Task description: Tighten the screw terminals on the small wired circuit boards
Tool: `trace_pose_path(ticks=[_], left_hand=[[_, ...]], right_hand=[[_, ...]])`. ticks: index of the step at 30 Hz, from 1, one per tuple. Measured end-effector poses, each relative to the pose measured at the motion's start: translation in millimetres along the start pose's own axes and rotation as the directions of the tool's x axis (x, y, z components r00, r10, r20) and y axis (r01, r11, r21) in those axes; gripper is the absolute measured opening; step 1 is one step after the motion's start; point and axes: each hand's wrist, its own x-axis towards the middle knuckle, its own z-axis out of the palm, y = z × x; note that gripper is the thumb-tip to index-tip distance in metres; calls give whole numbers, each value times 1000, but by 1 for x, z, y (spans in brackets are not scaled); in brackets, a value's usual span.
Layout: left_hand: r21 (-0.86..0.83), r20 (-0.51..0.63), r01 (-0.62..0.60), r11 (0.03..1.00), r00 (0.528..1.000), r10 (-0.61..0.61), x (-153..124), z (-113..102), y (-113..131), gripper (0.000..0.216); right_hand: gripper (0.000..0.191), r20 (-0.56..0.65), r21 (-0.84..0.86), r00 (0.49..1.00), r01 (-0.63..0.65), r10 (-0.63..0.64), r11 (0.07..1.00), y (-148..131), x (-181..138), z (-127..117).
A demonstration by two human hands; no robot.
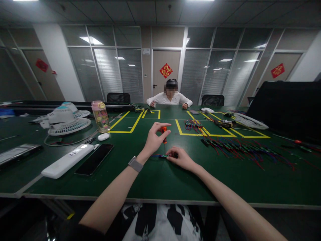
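Observation:
My left hand (pixel 157 138) grips the orange and black handle of a screwdriver (pixel 164 140) between thumb and fingers. The screwdriver stands upright, its thin shaft pointing down at a small green circuit board (pixel 163 156) on the table. Whether the tip touches a screw is too small to tell. Red and blue wires run out from the board's left side. My right hand (pixel 181 158) rests low on the table, fingers closed on the right end of the board.
Many wired circuit boards (pixel 233 149) lie to the right, with another bunch (pixel 193 125) inside yellow tape. On the left are a phone (pixel 94 160), a white power strip (pixel 67 161), a drink bottle (pixel 100 117) and fan parts (pixel 69 125). Another person (pixel 170 97) sits across the green table (pixel 140 187).

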Motion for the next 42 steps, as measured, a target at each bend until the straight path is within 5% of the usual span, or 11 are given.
trace_pose_path(ticks=[6, 12, 18, 24, 30, 37, 42], left_hand=[[-96, 73, 24, 995, 997, -17, 0, 1, 1, 34], [192, -188, -30, 981, 980, 67, -2, 1, -3, 29], [-113, 14, 68, 991, 998, -67, 2, 2, -5, 35], [-1, -71, 27, 1000, 997, -27, 1, 1, -3, 27], [-248, 98, 152, 957, 986, -132, 3, 0, -3, 36], [62, -58, -17, 998, 998, 20, 0, 1, -2, 30], [-157, 60, 80, 984, 996, -71, 0, 3, -3, 35]], right_hand=[[13, 4, -3, 1000, -3, 3, 1000, 0, 0, 0], [11, 0, -9, 1000, -11, 11, 1000, -2, 0, -1], [11, 0, -7, 1000, 1, -1, 1000, 0, 0, 0], [12, -3, -4, 1000, -8, 8, 1000, -2, 0, -1], [12, -1, -4, 1000, -12, 12, 1000, -1, 0, 0], [12, 0, -4, 1000, -20, 20, 1000, -1, 0, 0], [12, -5, -1, 1000, -15, 15, 1000, -2, 0, -1]])
